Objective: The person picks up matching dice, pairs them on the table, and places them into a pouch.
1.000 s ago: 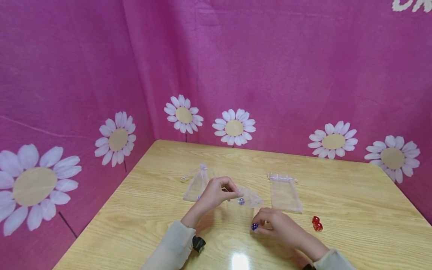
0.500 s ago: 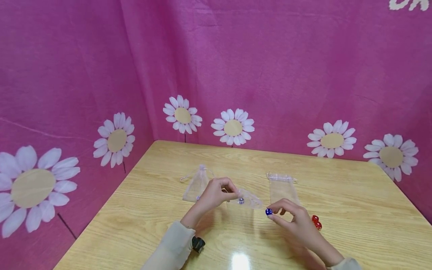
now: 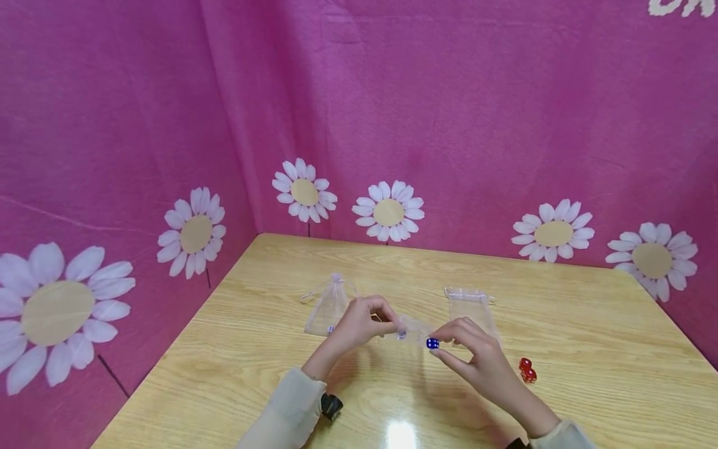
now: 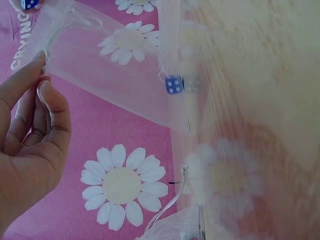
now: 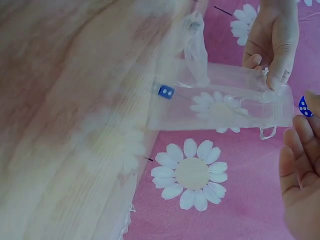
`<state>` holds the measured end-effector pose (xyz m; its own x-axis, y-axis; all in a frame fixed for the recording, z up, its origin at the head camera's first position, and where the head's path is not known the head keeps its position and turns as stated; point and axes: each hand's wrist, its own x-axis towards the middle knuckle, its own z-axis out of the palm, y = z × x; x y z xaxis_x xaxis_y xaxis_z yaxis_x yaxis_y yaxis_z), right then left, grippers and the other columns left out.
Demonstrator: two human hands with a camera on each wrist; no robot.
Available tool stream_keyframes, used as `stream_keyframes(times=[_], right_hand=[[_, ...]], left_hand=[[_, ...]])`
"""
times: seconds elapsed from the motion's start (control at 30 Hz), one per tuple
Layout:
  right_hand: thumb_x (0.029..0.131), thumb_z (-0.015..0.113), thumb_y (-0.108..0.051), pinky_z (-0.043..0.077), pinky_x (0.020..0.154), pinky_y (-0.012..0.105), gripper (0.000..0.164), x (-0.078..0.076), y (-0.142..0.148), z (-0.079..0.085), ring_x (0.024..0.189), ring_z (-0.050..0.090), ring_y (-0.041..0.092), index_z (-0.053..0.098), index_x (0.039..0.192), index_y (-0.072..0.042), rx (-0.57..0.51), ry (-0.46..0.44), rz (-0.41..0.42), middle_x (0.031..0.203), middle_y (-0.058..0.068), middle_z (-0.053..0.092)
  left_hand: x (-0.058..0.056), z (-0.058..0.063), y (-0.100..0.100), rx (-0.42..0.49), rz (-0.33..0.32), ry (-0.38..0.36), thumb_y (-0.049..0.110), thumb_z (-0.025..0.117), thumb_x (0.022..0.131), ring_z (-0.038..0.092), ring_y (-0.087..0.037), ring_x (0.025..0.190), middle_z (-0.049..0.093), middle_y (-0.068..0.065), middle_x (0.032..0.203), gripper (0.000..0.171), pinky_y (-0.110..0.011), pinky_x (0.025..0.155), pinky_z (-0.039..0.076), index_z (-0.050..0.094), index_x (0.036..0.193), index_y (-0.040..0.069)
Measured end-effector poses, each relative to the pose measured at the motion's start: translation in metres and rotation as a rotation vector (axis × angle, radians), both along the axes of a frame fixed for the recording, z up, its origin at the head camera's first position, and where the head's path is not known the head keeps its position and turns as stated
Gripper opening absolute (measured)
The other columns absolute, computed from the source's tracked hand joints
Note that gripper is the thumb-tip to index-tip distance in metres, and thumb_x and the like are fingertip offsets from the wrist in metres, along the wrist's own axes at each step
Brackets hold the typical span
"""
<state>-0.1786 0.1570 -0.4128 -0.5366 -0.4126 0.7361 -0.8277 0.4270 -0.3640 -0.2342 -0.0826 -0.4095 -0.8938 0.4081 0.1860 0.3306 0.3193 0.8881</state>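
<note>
My left hand (image 3: 359, 321) pinches the rim of a sheer drawstring pouch (image 4: 110, 65), which hangs down with its mouth at the top. At its bottom lies one blue die (image 4: 173, 85) with white pips, seen through the mesh. My right hand (image 3: 477, 355) pinches a second blue die (image 3: 432, 343) between thumb and fingertips, right beside the pouch's mouth. In the right wrist view that die (image 5: 305, 106) is close to the open end of the pouch (image 5: 235, 107), at the frame's right edge.
Left of my hands lies another sheer pouch (image 3: 327, 308), gathered at its neck, with a blue die (image 3: 331, 328) inside. A flat sheer pouch (image 3: 471, 310) lies behind my right hand. Two red dice (image 3: 527, 370) sit on the wooden table (image 3: 606, 337) to the right.
My right hand has lifted the blue die from near the tabletop, swung right, then come left to the pouch's mouth. My left hand has stayed in place, holding the pouch.
</note>
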Motion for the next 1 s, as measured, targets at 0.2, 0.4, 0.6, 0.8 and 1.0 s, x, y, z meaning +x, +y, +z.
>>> stream_keyframes(times=[0.2,0.4,0.6,0.8,1.0], right_hand=[[0.071,0.080,0.004,0.046,0.079,0.009,0.032,-0.008,0.000,-0.001,0.088,0.056,0.007,0.071,0.097,-0.012,0.039,0.037,-0.031,0.092,-0.004,0.065],[0.069,0.081,0.004,0.044,0.073,0.010,0.035,-0.015,-0.001,0.003,0.082,0.054,0.008,0.071,0.097,-0.013,0.062,0.096,-0.062,0.089,-0.003,0.062],[0.087,0.074,-0.025,0.038,0.068,0.009,0.017,-0.016,-0.002,0.006,0.082,0.051,0.005,0.071,0.097,-0.012,0.134,0.111,-0.120,0.092,-0.003,0.062],[0.083,0.077,-0.014,0.042,0.071,0.011,0.017,-0.016,0.000,0.003,0.083,0.053,0.007,0.069,0.098,-0.011,0.087,0.098,-0.095,0.091,-0.001,0.062],[0.074,0.076,0.010,0.044,0.070,0.014,0.031,-0.012,0.007,-0.003,0.081,0.052,0.005,0.065,0.098,-0.008,-0.055,-0.056,-0.100,0.091,-0.002,0.062]], left_hand=[[0.000,0.000,0.000,0.015,-0.050,0.005,0.014,0.075,0.086,0.055,-0.009,0.067,0.066,-0.013,0.089,0.011,-0.018,0.060,0.048,0.071,0.084,0.004],[0.000,0.000,0.000,-0.002,-0.093,0.010,0.010,0.073,0.086,0.058,-0.005,0.069,0.066,-0.010,0.089,0.006,-0.017,0.063,0.051,0.071,0.084,0.006],[0.001,0.000,0.000,0.004,-0.135,0.003,0.009,0.073,0.087,0.059,-0.004,0.071,0.066,-0.010,0.090,0.005,-0.018,0.065,0.052,0.071,0.085,0.005],[0.001,-0.001,0.000,0.017,-0.145,0.008,0.011,0.073,0.087,0.059,-0.004,0.070,0.066,-0.011,0.090,0.007,-0.019,0.065,0.053,0.071,0.085,0.005],[-0.001,-0.001,-0.004,0.041,-0.126,-0.016,0.014,0.073,0.087,0.060,-0.007,0.072,0.067,-0.012,0.092,0.010,-0.027,0.070,0.056,0.071,0.086,0.005]])
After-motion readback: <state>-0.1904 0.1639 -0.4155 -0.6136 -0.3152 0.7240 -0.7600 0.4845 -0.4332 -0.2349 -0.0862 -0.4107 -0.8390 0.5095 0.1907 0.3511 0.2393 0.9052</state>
